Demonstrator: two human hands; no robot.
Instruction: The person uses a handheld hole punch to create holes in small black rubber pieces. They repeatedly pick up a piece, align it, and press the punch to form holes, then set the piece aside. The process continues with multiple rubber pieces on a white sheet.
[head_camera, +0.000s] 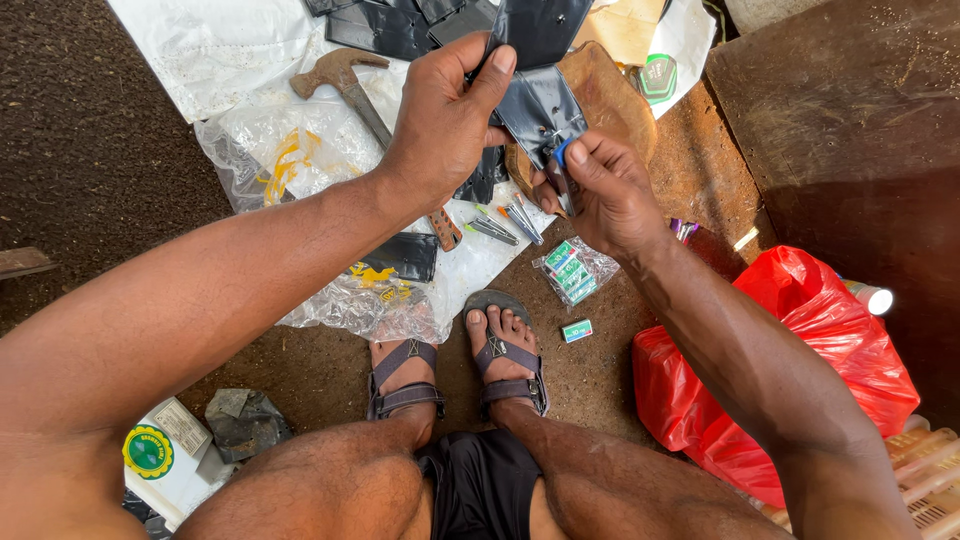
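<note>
Hammer (352, 85) left of hands; bag (790, 370) right; sandals (455, 375) below.

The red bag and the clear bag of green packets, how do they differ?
The red bag is large, opaque and bulging, so its contents are hidden; the clear bag is small and see-through, showing green packets inside. The red bag sits by the right arm, the clear bag nearer the right hand. Both are plastic and lie on the ground.

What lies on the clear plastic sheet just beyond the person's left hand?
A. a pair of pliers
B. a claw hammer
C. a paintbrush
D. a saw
B: a claw hammer with a rusty head lies on the clear plastic sheet, its handle running behind the left hand, which grips a black leather piece.
</note>
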